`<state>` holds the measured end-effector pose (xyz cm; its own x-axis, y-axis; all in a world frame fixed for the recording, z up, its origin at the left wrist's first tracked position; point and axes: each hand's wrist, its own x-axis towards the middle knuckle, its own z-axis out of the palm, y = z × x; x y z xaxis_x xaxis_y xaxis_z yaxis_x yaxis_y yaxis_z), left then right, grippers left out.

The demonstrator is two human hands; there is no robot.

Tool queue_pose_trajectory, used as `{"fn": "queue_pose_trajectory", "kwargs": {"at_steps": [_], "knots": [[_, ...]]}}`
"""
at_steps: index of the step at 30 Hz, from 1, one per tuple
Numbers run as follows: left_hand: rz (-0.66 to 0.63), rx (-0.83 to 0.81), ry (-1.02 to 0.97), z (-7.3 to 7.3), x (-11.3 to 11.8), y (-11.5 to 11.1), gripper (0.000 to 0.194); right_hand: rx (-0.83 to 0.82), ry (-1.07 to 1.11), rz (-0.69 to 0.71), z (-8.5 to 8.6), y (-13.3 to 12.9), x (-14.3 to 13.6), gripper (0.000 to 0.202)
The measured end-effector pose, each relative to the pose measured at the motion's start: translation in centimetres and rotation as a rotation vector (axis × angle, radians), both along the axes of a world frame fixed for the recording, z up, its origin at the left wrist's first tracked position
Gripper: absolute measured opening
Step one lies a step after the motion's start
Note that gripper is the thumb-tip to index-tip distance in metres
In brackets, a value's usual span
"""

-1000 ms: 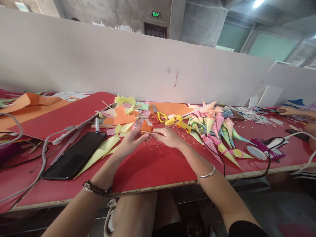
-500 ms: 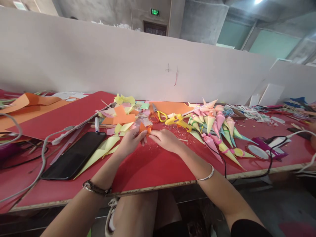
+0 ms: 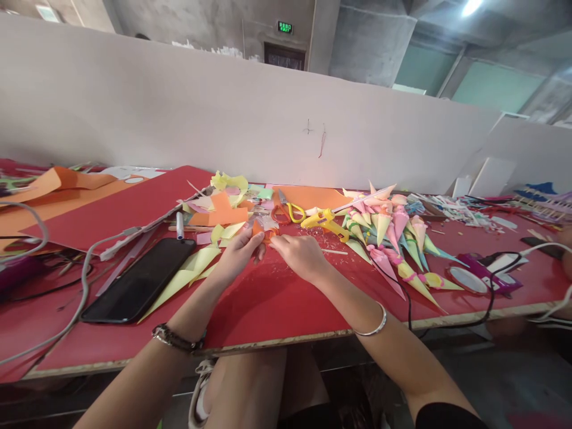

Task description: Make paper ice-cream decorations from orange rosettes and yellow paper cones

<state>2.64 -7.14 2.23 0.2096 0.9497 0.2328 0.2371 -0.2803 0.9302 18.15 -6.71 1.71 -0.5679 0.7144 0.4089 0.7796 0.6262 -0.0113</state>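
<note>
Between my two hands is a small piece of folded orange paper [image 3: 258, 229], partly covered by fingers. My left hand [image 3: 240, 250] is closed on its left side, thumb on top. My right hand [image 3: 300, 255] pinches its right edge, with the fingertips close to the left ones. Just beyond them lie scissors [image 3: 292, 213] with red and yellow handles. A yellow glue gun [image 3: 325, 223] rests on the table to the right of the scissors. Orange paper scraps [image 3: 226, 211] and pale yellow pieces lie behind my left hand.
Several pastel paper cones [image 3: 388, 223] are heaped to the right. A black phone [image 3: 139, 280] and a white marker [image 3: 179, 226] lie left, beside a white cable [image 3: 84, 286]. A purple box [image 3: 503, 274] with a black cord stands at right. A pale partition [image 3: 223, 113] closes the back.
My right hand has turned slightly, its knuckles rolling up at the orange paper. My left hand stays almost in place. The whole view has shifted slightly.
</note>
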Motion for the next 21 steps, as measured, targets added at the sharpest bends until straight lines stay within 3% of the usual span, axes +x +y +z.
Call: {"fn": "queue_pose_trajectory", "kwargs": {"at_steps": [3,8,10,12,16,19,21], "knots": [[-0.035,0.063,-0.023,-0.2,0.0,0.2,0.032,-0.159,0.184,0.006,0.5,0.1,0.3,0.031],[-0.143,0.063,0.002,-0.2,-0.1,0.4,0.031,-0.745,0.515,0.236,1.0,0.6,1.1,0.036],[-0.15,0.06,0.009,-0.2,-0.1,0.5,0.032,-0.831,0.551,0.265,0.9,0.7,0.9,0.038],[-0.102,0.074,0.003,-0.2,-0.1,0.6,0.029,-0.682,0.516,0.211,0.6,0.5,0.5,0.037],[0.059,0.097,-0.002,-0.5,-0.1,0.8,0.023,-0.193,0.246,0.022,0.0,0.1,-0.3,0.029],[0.117,0.102,-0.025,-0.7,-0.1,0.8,0.024,-0.075,0.119,-0.011,-0.2,0.0,-0.6,0.033],[0.122,0.104,-0.068,-0.6,-0.1,0.8,0.024,-0.088,0.162,-0.005,-0.2,0.0,-0.6,0.033]]}}
